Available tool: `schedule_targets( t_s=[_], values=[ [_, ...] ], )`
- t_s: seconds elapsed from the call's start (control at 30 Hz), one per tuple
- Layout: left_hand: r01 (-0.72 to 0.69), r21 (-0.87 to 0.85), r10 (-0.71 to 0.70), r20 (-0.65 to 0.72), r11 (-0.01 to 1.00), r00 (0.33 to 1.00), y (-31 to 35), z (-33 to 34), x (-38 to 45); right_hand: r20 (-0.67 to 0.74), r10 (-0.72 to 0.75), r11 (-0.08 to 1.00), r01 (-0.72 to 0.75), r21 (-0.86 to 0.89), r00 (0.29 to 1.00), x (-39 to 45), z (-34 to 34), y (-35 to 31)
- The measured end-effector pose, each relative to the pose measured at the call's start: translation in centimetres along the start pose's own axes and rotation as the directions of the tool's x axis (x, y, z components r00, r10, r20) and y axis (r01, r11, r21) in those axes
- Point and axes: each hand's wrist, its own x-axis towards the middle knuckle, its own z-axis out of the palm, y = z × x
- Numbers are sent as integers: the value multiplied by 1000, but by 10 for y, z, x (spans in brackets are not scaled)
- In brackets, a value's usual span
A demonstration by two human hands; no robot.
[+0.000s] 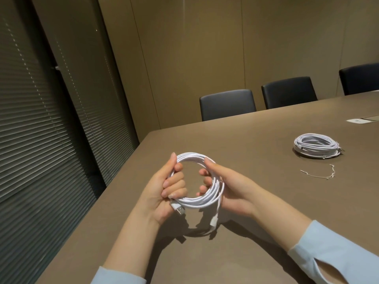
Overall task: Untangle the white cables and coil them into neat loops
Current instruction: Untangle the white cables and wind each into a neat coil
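A white cable coil (pixel 192 157) is held upright above the brown table (pixel 256 201), wound in several round loops. My left hand (pixel 166 191) grips its left side, fingers curled through the ring. My right hand (pixel 225 187) grips the right side, thumb on the outside. A USB plug (pixel 178 210) sticks out below my left hand, and a second cable end (pixel 213 221) dangles under the coil. Another white cable coil (pixel 316 147) lies flat on the table at the right, apart from both hands.
A thin white twist tie (pixel 320 174) lies in front of the flat coil. Black chairs (pixel 227 104) line the table's far edge. A white socket panel (pixel 357 121) sits in the tabletop at far right. Blinds cover the windows at left.
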Motion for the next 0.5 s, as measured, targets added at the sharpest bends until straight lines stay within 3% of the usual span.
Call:
schedule_targets(
  t_s=[0.13, 0.5],
  values=[
    [-29, 55, 37, -149, 998, 988, -19, 7, 5, -106, -53, 962, 80, 262, 993, 10, -2, 1],
    [-46, 35, 56, -398, 998, 916, -57, 26, 29, -339, -196, 936, 278, 214, 920, 11, -20, -10]
  ],
)
